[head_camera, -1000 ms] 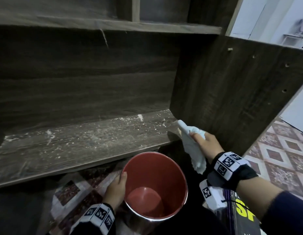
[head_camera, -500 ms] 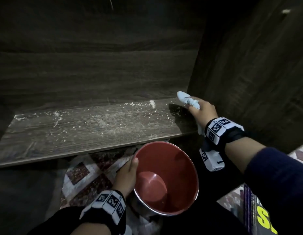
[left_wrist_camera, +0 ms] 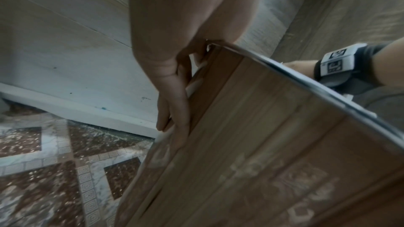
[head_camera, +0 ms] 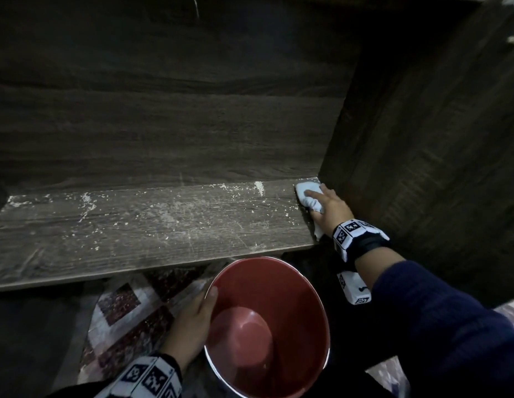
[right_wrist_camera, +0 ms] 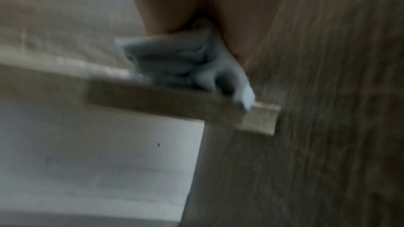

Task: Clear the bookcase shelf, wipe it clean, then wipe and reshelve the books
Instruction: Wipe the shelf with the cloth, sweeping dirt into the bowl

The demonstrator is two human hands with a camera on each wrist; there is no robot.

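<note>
The right hand [head_camera: 329, 208] presses a crumpled pale-blue cloth [head_camera: 307, 195] with extended fingers into the corner of the dusty, white-speckled dark wooden shelf [head_camera: 152, 225].

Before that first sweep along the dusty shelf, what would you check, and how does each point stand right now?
1. Shelf cleared of books: ok.
2. Cloth pressed on the shelf at the right back corner: ok.
3. Right hand on the cloth: ok.
4. Bucket held below the shelf's front edge to catch crumbs: ok.
5. Left hand grips the bucket rim: ok.
6. Cloth damp: cannot tell.
</note>
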